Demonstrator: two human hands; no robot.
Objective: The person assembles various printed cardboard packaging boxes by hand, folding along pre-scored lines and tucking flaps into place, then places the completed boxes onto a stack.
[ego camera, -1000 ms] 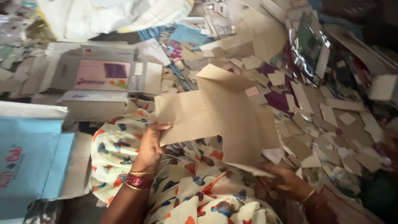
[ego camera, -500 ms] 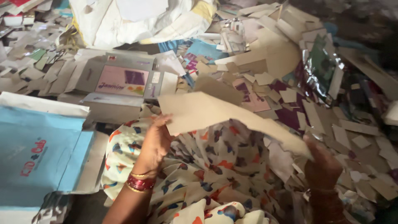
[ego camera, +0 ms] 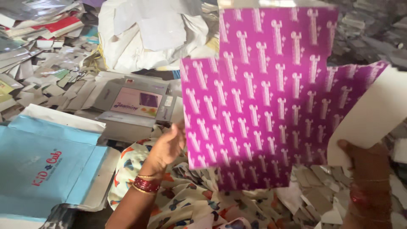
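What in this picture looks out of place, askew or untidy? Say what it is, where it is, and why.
The purple patterned carton sheet, held up between the left hand and right hand, has its right flap bent forward, showing the plain white back. All around, loose cardboard offcuts lie strewn in heaps rather than stacked, beside flattened grey cartons.

Cardboard sheet (ego camera: 271, 97) now flipped and raised, purple patterned face up, instead of plain brown; both hands higher
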